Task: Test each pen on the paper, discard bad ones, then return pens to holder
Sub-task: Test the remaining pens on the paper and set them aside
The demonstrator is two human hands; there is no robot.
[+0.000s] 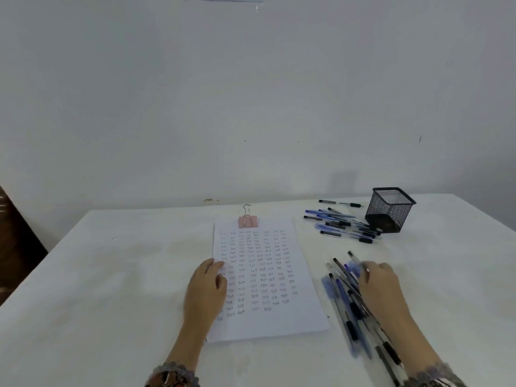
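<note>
white counter set against a pale wall.

near the middle of the counter, a sheet of paper, lying flat, long sides running from the near edge toward the far edge, covered in rows of small handwritten "test" marks. clamped at its far end by a pink binder clip, one wire loop standing up.

toward the far right corner, a black mesh holder, square and upright. just left of it and reaching its base, a far heap of pens, blue and black, mostly lying crosswise. behind that heap, close to the far edge, a lone pen lying apart.

right of the paper, toward the near edge, a near heap of pens, fanned out roughly from near to far.

left grip resting palm down on the left edge of the paper, fingers relaxed, holding nothing.

right grip lying on top of the near heap of pens, fingers bent down among them; cannot tell whether closed round any single pen.

patterned sleeve cuffs at both wrists, by the near edge.
</note>
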